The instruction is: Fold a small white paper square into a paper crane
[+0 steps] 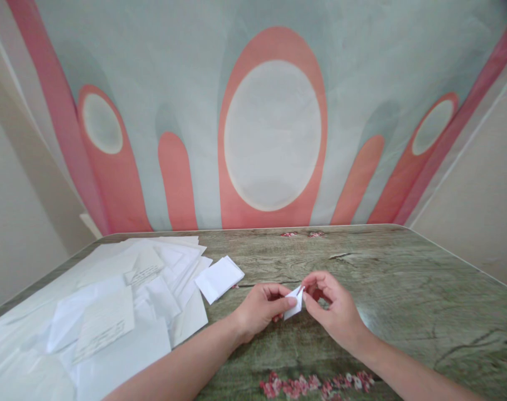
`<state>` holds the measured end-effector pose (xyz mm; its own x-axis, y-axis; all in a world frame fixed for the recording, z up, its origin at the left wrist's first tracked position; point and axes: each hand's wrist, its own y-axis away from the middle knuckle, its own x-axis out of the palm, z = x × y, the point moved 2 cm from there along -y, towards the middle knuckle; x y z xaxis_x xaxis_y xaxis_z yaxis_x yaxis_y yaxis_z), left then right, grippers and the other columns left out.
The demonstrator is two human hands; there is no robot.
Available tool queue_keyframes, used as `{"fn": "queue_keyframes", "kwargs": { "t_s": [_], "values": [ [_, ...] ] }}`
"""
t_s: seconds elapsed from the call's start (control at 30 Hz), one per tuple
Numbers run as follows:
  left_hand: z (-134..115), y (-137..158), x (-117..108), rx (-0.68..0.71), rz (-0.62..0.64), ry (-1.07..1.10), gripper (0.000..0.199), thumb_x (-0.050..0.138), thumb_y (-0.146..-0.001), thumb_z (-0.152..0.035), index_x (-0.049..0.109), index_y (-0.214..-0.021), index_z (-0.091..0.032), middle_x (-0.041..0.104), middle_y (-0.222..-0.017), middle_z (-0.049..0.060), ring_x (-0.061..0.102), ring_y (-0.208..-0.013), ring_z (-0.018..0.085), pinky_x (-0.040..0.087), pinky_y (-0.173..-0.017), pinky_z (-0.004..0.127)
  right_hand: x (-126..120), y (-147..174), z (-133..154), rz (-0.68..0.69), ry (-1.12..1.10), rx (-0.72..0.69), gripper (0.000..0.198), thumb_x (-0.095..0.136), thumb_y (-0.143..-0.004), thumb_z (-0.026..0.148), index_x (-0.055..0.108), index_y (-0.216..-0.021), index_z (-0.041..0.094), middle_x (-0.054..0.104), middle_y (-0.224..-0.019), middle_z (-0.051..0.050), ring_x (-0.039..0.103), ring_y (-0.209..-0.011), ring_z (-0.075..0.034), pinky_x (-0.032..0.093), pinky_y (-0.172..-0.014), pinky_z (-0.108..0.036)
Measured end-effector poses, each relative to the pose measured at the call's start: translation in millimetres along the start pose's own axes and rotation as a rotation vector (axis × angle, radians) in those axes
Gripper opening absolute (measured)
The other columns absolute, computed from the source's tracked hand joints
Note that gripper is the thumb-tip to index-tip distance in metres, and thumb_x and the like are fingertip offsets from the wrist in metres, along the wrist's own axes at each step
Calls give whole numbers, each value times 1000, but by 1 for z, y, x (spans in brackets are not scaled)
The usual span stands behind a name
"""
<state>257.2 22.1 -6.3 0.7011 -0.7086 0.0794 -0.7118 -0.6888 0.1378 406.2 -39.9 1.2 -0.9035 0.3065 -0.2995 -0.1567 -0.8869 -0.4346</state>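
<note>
A small folded piece of white paper (pixel 293 307) is held just above the table, pointed at its upper right end. My left hand (pixel 262 306) grips it from the left, thumb on top and fingers underneath. At its right tip, my right hand (pixel 331 306) pinches the paper's edge between thumb and fingertips. The folds on its underside are hidden by my left fingers. A folded white paper packet (pixel 220 278) lies on the table to the left, beyond my left hand.
Loose white sheets and paper pieces (pixel 123 345), some with printed lines, spread over the table's left side. The wood-patterned table (pixel 424 312) bears pink flower prints (pixel 312 384) near its front. Behind it stands a grey-green backdrop (pixel 354 67) with coral shapes.
</note>
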Motion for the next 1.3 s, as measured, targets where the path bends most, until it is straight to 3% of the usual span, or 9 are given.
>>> {"fn": "queue_keyframes", "kwargs": {
  "t_s": [0.3, 0.47, 0.67, 0.8, 1.03, 1.3],
  "values": [
    [1, -1, 1, -29, -12, 24, 36, 66, -68, -47, 65, -79, -13, 53, -48, -4, 42, -38, 5, 26, -39, 17, -6, -3, 6, 17, 169, -151, 15, 55, -81, 22, 67, -90, 22, 66, -84, -4, 60, -66, -15, 50, -61, -27],
    [2, -2, 2, -19, -24, 135, 38, 69, -65, -46, 62, -80, -12, 64, -70, 3, 62, -59, 13, 39, -44, 17, -5, -1, 1, -17, 241, -174, 18, 56, -81, 23, 68, -95, 23, 69, -90, -5, 63, -70, -17, 52, -62, -28],
    [5, 0, 4, -27, -21, 179, 37, 70, -65, -44, 59, -80, -11, 68, -78, 7, 65, -75, 18, 48, -57, 22, -2, 3, -1, -27, 280, -179, 20, 55, -82, 25, 69, -95, 25, 70, -92, -5, 65, -75, -19, 54, -67, -31],
    [7, 2, 8, -20, 3, 175, 37, 70, -65, -43, 57, -82, -12, 68, -78, 8, 66, -75, 19, 49, -55, 22, -1, 4, 1, -7, 259, -192, 18, 54, -82, 25, 68, -92, 25, 70, -88, -5, 64, -71, -18, 53, -63, -30],
    [6, 3, 10, -7, 37, 152, 34, 65, -71, -43, 55, -82, -12, 67, -72, 6, 66, -64, 16, 46, -49, 19, 0, 6, 2, 2, 211, -88, 17, 56, -79, 21, 59, -96, 22, 65, -77, -1, 60, -61, -14, 50, -60, -26],
    [6, 4, 11, -16, 6, 243, 37, 68, -68, -45, 53, -77, -12, 66, -73, 6, 66, -67, 17, 47, -51, 20, 2, 6, 6, -1, 177, -5, 16, 54, -79, 22, 57, -95, 20, 61, -70, 0, 56, -58, -13, 47, -58, -24]
  ]
}}
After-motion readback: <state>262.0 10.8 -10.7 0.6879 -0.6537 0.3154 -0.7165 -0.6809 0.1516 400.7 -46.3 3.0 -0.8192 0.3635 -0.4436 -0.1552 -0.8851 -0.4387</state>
